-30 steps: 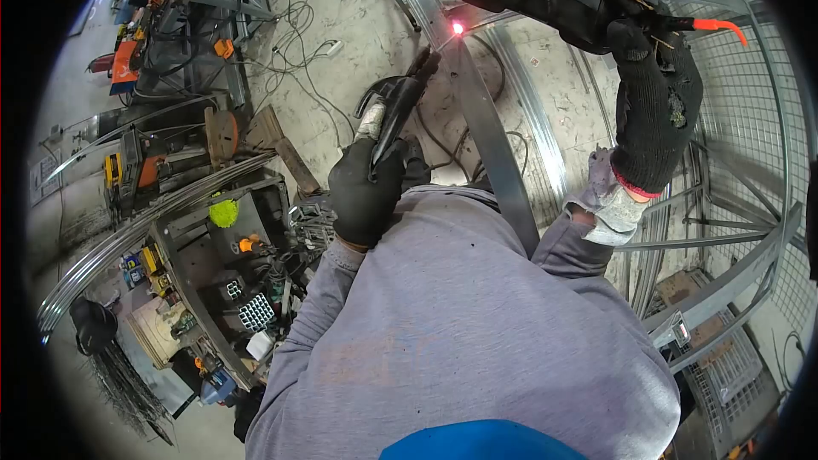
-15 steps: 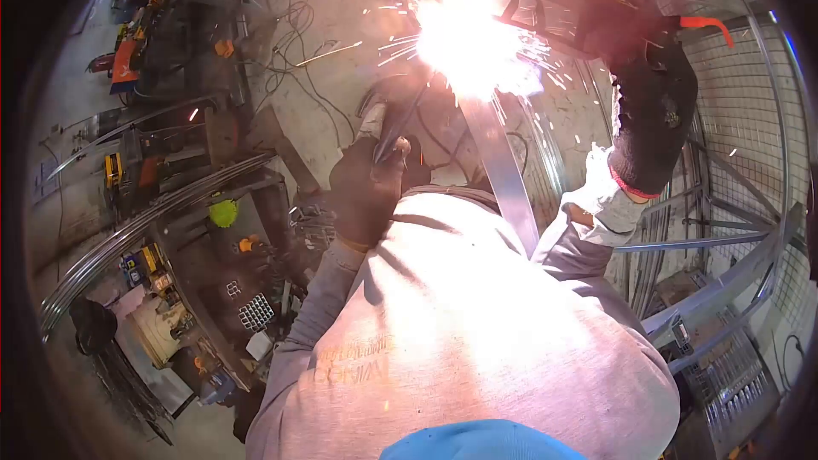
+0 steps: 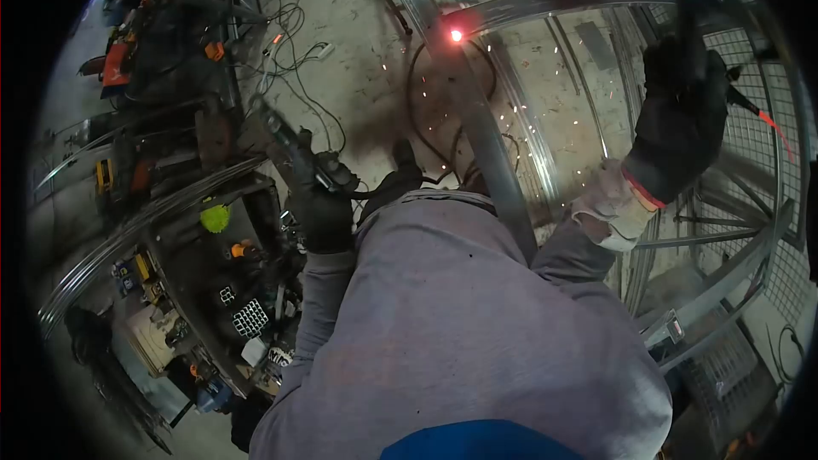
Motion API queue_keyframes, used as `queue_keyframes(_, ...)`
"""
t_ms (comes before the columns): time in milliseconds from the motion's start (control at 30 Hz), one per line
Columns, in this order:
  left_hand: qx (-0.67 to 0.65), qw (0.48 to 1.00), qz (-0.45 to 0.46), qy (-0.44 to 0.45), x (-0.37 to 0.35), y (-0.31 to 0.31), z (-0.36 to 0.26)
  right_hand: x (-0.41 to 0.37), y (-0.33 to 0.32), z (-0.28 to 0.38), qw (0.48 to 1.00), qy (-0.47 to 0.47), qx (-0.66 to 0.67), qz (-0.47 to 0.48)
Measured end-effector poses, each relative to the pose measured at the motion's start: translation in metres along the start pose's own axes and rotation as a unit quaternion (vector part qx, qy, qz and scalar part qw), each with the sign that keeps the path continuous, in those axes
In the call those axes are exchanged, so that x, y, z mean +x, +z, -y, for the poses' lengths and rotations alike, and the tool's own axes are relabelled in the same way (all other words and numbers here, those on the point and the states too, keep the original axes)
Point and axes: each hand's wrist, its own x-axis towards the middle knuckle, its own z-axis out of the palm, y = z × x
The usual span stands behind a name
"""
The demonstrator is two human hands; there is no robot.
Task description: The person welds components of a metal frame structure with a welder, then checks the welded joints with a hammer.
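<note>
My gloved left hand (image 3: 322,215) is closed around a dark welding torch (image 3: 294,146), its front end pointing up and left, away from the metal. My gloved right hand (image 3: 684,98), at upper right, grips a long dark tool (image 3: 694,13) with an orange-red end (image 3: 771,123); its kind is hard to make out in the dim light. Ahead of me, a long metal beam (image 3: 481,119) runs from my waist toward the top. A metal bar (image 3: 562,2) meets it from the right. At that joint a small weld spot (image 3: 457,35) glows red, and sparks fall around it.
A dark hose (image 3: 412,85) loops over the floor under the beam. Thin cables (image 3: 298,60) lie tangled at upper left. To the left are bundled metal rods (image 3: 111,247) and a bench (image 3: 183,281) with cut square tubes (image 3: 250,318). Wire mesh and a metal frame (image 3: 733,307) stand right.
The bright arc has gone out, leaving a red glow. My left hand has moved left and back with the torch. My right hand has swung the dark tool right, away from the joint.
</note>
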Motion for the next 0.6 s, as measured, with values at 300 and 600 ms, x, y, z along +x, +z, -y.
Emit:
queue_keyframes(300,-0.242,0.943,-0.038,-0.223,0.018,-0.089,0.036,-0.094,-0.027,-0.036,0.575,0.381,0.717,0.104)
queue_keyframes(600,0.266,0.960,0.075,-0.054,0.065,-0.148,0.086,-0.160,0.003,0.083,0.855,0.413,0.287,0.129)
